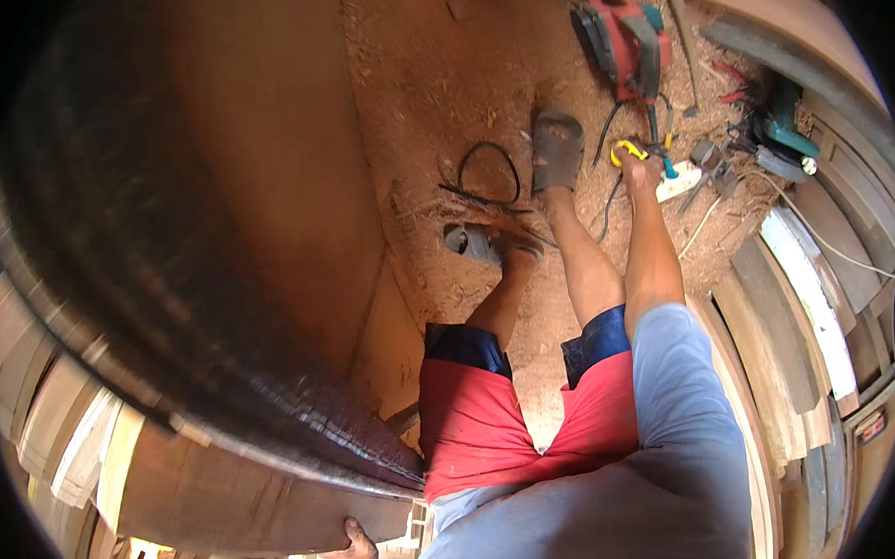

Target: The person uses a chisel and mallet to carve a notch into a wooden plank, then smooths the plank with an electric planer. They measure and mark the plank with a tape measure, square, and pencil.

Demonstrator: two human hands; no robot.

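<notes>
My right arm stretches down toward the floor, and my right hand (640, 173) closes on a small yellow object (628, 151) whose kind I cannot make out. Next to that hand lies a white power strip (678, 181) with a teal plug (669, 168) and cords at its end. Low in the picture, my left hand (359, 553) grips the edge of a brown wooden board (228, 505); a fingertip shows over the wood, and most of the other fingers are hidden.
A large dark curved piece (200, 239) fills the left. Sawdust covers the floor (427, 69). Beyond my sandalled foot (557, 149) sit a red power tool (628, 43) and a teal one (791, 135). A black cord (491, 147) loops nearby. Timber pieces (779, 344) are stacked at the right.
</notes>
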